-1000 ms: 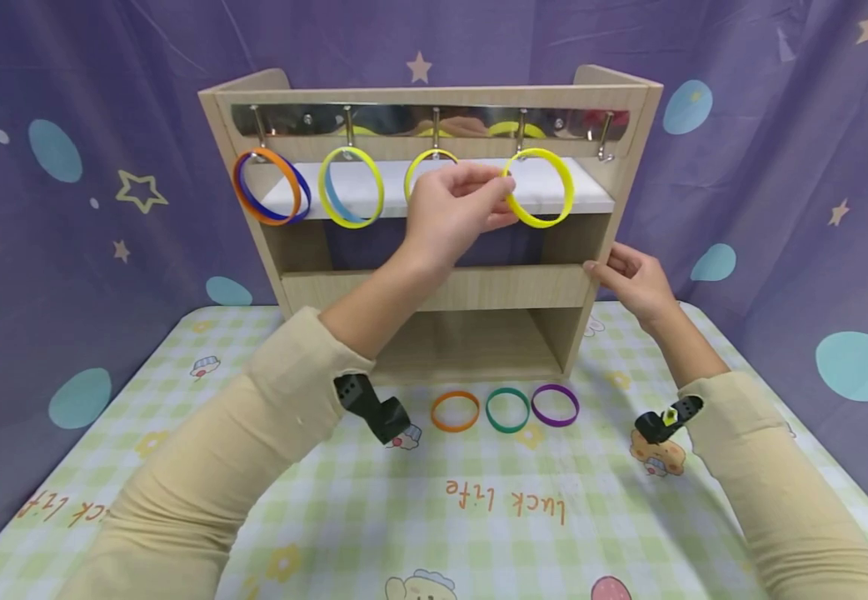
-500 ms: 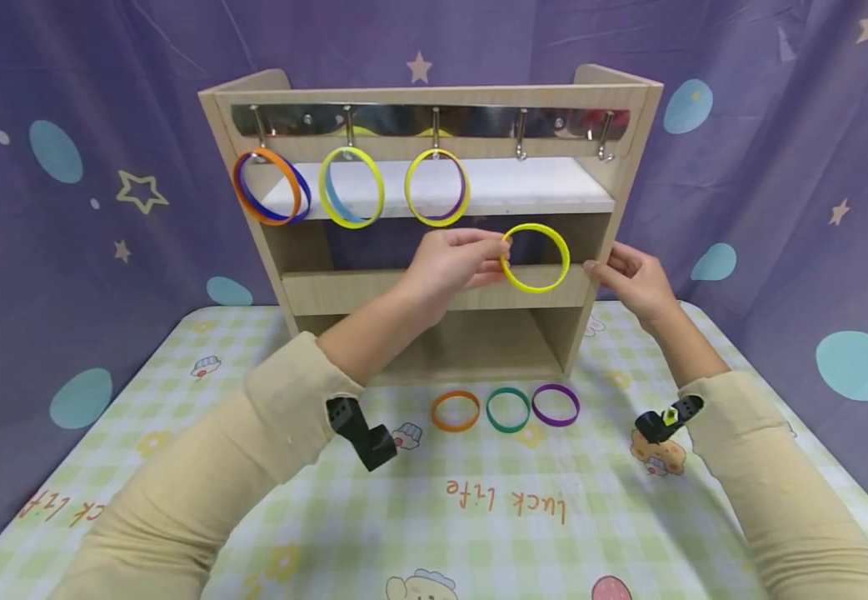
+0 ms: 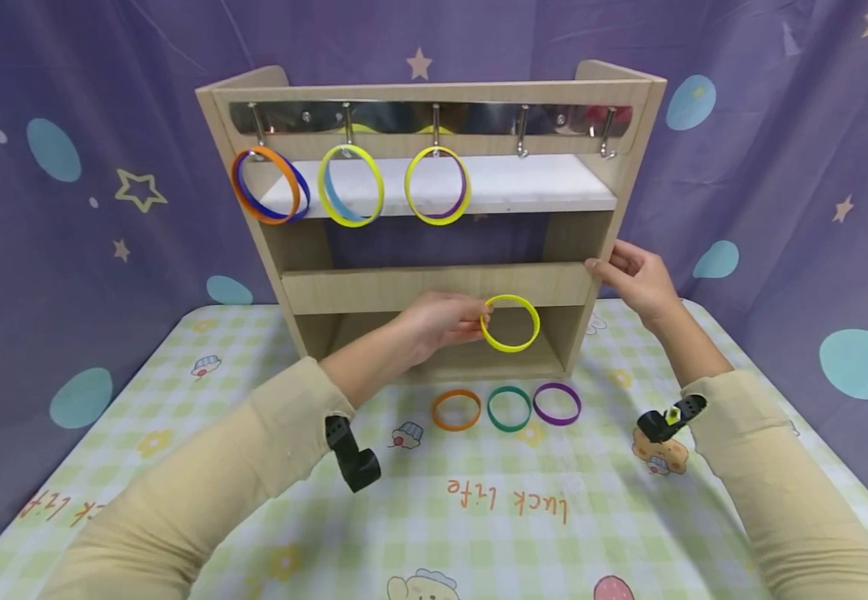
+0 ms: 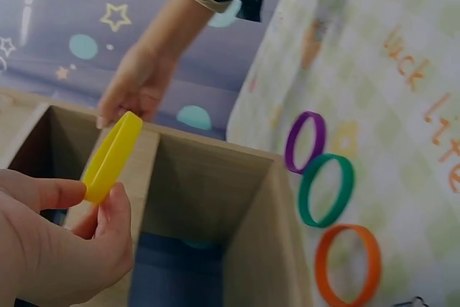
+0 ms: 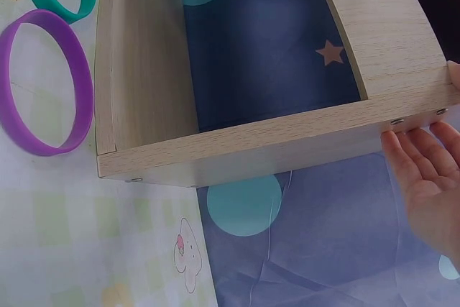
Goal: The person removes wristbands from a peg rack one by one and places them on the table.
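Note:
A yellow silicone wristband [image 3: 510, 348] is pinched between the thumb and fingers of my left hand [image 3: 437, 325], in front of the lower opening of a wooden shelf [image 3: 419, 289]. In the left wrist view the wristband [image 4: 113, 156] stands tilted, nearly edge-on. My right hand [image 3: 640, 287] grips the shelf's right side panel, thumb at the front edge and fingers against the outer face. Below my left hand, an orange wristband [image 3: 456, 428], a green one [image 3: 510, 429] and a purple one [image 3: 558, 422] lie in a row on the tablecloth.
A metal hook rail [image 3: 479, 117] runs along the shelf's top. Its three left hooks carry pairs of wristbands: orange [image 3: 272, 218] with blue, yellow [image 3: 322, 187] with light blue, yellow [image 3: 408, 190] with purple. Its two right hooks [image 3: 522, 152] are bare. Behind hangs a purple curtain [image 3: 104, 50].
My left hand has moved down from the fourth hook with the yellow wristband, past the middle board to the lower opening. My right hand keeps its grip on the side panel.

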A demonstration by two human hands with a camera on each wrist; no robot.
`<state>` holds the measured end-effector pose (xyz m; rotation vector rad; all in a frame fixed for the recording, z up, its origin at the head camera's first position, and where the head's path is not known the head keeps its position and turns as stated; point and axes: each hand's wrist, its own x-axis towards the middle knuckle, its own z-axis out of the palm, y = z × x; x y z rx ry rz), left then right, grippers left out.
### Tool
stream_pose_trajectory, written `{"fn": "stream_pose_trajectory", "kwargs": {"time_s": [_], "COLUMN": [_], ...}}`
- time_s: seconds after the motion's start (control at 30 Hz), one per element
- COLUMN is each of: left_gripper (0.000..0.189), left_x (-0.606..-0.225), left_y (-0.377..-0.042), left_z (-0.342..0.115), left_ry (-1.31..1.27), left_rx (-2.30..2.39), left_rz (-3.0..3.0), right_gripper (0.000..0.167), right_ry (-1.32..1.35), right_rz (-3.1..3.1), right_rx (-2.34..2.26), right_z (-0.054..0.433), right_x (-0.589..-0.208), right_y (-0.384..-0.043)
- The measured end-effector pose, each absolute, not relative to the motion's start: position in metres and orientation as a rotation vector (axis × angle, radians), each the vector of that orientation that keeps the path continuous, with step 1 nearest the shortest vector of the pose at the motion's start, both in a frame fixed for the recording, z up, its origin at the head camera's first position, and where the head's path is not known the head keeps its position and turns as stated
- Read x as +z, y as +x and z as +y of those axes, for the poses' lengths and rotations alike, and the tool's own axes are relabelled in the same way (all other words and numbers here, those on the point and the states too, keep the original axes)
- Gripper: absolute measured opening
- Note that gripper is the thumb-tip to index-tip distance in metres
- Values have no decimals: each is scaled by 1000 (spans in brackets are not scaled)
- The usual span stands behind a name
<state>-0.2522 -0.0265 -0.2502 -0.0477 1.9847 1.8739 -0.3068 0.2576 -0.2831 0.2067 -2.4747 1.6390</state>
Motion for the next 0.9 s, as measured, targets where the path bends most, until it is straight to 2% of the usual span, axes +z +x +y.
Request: {"fn": "stream_pose_trajectory", "kwargs": {"time_s": [0.9], "left_gripper": [38], "left_x": [-306], "left_y": [-248], "left_z": [-79], "left_ry": [-84], "left_rx": [1797], "left_rz": [1963], "right_gripper": [63], "right_ry": [236], "right_rz": [-2456], "right_rx": [1660], "right_z": [259], "right_x": [-284], "right_y": [-308]}}
